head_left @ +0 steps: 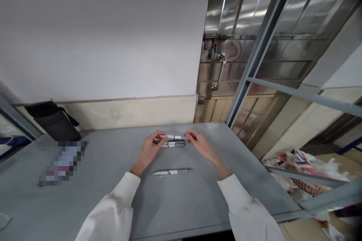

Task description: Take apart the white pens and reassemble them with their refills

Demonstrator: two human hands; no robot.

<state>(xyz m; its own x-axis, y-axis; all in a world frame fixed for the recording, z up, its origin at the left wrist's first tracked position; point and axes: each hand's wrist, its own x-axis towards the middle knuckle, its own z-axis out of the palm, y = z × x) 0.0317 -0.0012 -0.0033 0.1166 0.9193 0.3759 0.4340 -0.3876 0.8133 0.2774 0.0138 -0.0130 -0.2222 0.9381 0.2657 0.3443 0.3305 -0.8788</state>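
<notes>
My left hand (149,150) and my right hand (199,144) hold the two ends of a white pen (174,137) just above the grey table (113,180). Under that pen lie two more white-and-silver pens (175,144) side by side on the table. A further pen (172,172) lies alone nearer to me, between my forearms. Both arms wear white sleeves.
A black pouch (53,120) leans on the wall at the back left. A blurred flat item (60,162) lies left of my hands. Right of the table stand a steel door with a padlock (214,52), metal frame bars and a basket of scrap paper (305,173).
</notes>
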